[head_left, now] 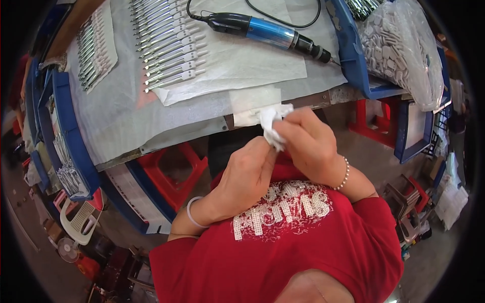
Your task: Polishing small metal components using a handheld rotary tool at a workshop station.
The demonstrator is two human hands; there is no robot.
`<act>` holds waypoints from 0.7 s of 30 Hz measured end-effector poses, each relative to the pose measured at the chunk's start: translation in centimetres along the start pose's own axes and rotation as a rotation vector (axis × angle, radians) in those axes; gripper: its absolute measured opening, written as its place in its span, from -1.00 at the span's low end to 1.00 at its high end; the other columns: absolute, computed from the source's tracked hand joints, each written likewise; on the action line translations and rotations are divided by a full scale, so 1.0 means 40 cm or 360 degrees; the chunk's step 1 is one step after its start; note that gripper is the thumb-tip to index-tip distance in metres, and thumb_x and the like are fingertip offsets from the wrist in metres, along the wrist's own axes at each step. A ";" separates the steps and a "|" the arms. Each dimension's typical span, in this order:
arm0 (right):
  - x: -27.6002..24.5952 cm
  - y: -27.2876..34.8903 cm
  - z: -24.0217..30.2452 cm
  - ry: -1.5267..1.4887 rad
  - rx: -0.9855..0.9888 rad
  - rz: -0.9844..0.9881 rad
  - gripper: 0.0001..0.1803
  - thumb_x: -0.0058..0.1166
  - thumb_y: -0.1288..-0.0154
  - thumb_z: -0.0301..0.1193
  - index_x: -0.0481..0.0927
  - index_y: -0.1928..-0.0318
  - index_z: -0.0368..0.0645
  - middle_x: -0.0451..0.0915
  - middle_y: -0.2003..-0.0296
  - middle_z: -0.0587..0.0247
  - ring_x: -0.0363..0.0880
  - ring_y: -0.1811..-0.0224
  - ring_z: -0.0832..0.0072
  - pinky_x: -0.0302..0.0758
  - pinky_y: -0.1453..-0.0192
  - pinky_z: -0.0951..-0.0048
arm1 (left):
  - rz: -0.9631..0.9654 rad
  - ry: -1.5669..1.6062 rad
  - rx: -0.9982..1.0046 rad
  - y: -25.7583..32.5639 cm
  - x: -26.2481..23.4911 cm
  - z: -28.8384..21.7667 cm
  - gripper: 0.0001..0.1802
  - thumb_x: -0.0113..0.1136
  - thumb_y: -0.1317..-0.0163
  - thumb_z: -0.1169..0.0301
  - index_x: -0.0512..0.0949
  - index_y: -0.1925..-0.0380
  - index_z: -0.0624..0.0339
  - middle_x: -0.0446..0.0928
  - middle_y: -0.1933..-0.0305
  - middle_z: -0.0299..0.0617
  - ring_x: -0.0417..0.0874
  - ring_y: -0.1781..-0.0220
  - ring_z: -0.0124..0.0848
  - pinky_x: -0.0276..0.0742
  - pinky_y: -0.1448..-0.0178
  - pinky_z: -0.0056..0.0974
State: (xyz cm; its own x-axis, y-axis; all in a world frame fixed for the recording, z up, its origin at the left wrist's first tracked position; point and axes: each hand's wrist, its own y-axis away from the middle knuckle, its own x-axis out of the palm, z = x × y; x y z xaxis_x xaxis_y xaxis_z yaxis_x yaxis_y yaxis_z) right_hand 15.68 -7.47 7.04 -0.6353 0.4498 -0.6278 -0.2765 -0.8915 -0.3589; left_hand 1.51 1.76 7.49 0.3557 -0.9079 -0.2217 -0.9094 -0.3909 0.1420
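A crumpled white cloth (271,123) is bunched between my two hands, just off the table's front edge. My left hand (250,169) is closed at the lower end of the cloth. From the right, my right hand (310,144) pinches it with bent fingers, a little blurred. Whether something lies wrapped inside the cloth cannot be seen. Beyond the hands, a blue and black electric screwdriver (270,33) rests on the table with its bit pointing right. To its left lies a row of slim metal parts with pale flat ends (174,50).
A second row of metal parts (93,48) lies far left. Blue bins hold a plastic bag of small white pieces (389,50) at right and more metal parts (68,166) at left. Red stools (174,169) stand below the table edge. The screwdriver's black cord (303,22) loops at the back.
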 end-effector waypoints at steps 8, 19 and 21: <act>0.006 0.000 -0.023 0.0108 0.0012 0.0058 -0.73 0.10 0.09 -0.54 0.52 0.26 -0.24 0.43 0.44 0.15 0.50 0.49 0.25 0.47 0.49 0.37 | 0.0165 0.0175 -0.0415 0.006 -0.007 -0.003 -0.83 -0.05 -0.22 0.60 0.43 0.19 0.38 0.45 0.39 0.13 0.52 0.34 0.06 0.41 0.29 -0.14; 0.011 -0.011 -0.002 0.0019 0.0071 -0.0037 -0.76 0.07 0.03 -0.59 0.54 0.25 -0.26 0.47 0.41 0.12 0.54 0.49 0.24 0.49 0.48 0.38 | -0.0183 -0.0491 0.0091 0.000 0.003 0.006 -0.73 0.08 -0.16 0.61 0.45 0.10 0.36 0.44 0.42 0.06 0.51 0.44 -0.01 0.43 0.37 -0.13; -0.016 -0.029 -0.021 0.0068 0.0354 -0.0006 -0.75 0.09 0.04 -0.62 0.56 0.25 -0.23 0.48 0.40 0.09 0.55 0.46 0.25 0.50 0.48 0.36 | -0.0238 -0.0691 0.0093 -0.013 0.006 0.010 -0.69 0.11 -0.13 0.61 0.44 0.08 0.37 0.44 0.41 0.04 0.50 0.45 -0.01 0.43 0.41 -0.12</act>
State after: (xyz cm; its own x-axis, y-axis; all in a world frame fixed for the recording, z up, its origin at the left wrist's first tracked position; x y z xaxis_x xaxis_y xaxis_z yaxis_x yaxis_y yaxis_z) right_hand 17.03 -6.69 7.29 -0.6040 0.4510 -0.6571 -0.4340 -0.8776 -0.2035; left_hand 1.97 1.81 6.99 0.3721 -0.6899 -0.6209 -0.8699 -0.4925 0.0260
